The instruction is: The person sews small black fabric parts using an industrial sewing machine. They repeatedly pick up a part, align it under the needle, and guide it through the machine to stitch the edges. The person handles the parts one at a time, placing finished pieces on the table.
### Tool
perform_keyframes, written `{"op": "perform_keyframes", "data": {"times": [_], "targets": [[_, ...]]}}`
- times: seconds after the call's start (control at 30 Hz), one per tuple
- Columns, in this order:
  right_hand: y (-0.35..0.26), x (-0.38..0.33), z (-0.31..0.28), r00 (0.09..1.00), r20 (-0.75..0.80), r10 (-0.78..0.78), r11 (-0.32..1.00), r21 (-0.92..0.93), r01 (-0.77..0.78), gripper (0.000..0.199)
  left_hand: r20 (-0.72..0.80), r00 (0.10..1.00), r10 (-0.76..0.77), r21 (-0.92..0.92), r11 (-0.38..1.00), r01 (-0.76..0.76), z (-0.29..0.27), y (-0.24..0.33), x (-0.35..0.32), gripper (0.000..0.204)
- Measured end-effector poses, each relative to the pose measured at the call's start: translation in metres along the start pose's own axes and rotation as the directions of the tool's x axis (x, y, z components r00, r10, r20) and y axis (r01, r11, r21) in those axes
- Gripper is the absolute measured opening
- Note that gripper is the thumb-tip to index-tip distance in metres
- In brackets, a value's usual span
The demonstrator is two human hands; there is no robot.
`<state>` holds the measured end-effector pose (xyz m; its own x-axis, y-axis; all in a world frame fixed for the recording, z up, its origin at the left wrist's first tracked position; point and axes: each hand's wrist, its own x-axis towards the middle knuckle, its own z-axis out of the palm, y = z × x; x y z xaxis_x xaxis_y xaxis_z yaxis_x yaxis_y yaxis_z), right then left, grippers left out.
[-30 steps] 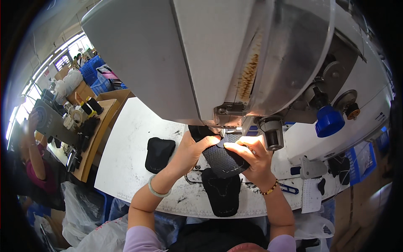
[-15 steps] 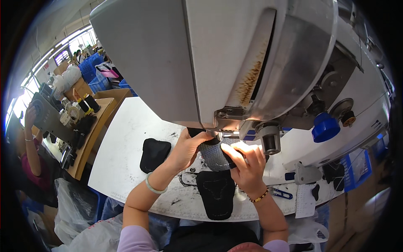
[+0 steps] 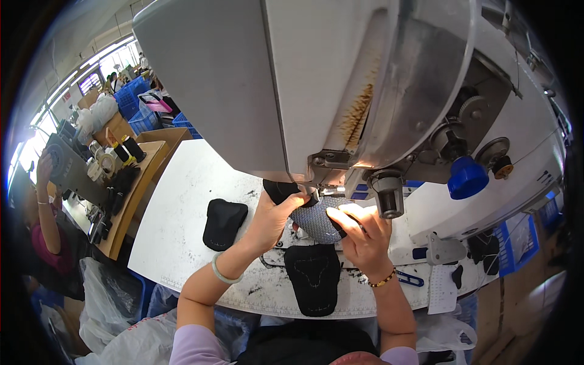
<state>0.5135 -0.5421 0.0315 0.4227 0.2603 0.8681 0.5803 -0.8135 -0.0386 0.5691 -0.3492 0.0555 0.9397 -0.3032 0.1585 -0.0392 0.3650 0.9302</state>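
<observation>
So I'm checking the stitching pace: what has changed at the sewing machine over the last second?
Little changed. Both hands stayed on the grey mesh piece under the needle; the left hand and right hand keep pressing it flat, perhaps turning it slightly. The two black pieces on the table stayed put.

Lighting: daylight from windows, upper left of frame, blown out. Small lamp glare at frame centre, on right hand. Edges: black fisheye vignette, bent lines. Focus: sharp centrally.
</observation>
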Motion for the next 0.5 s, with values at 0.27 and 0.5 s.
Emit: {"op": "perform_keyframes", "data": {"times": [0.27, 0.5], "targets": [[-0.019, 0.017, -0.003, 0.995, -0.051, -0.084, 0.992, -0.094, 0.079, 0.031, -0.063, 0.998, 0.000, 0.033, 0.999, 0.002, 0.011, 0.003, -0.005, 0.013], [-0.010, 0.009, -0.003, 0.994, -0.067, -0.084, 0.994, -0.079, 0.078, 0.031, -0.139, 0.990, 0.005, 0.017, 1.000, -0.003, 0.018, 0.000, -0.012, 0.011]]}}
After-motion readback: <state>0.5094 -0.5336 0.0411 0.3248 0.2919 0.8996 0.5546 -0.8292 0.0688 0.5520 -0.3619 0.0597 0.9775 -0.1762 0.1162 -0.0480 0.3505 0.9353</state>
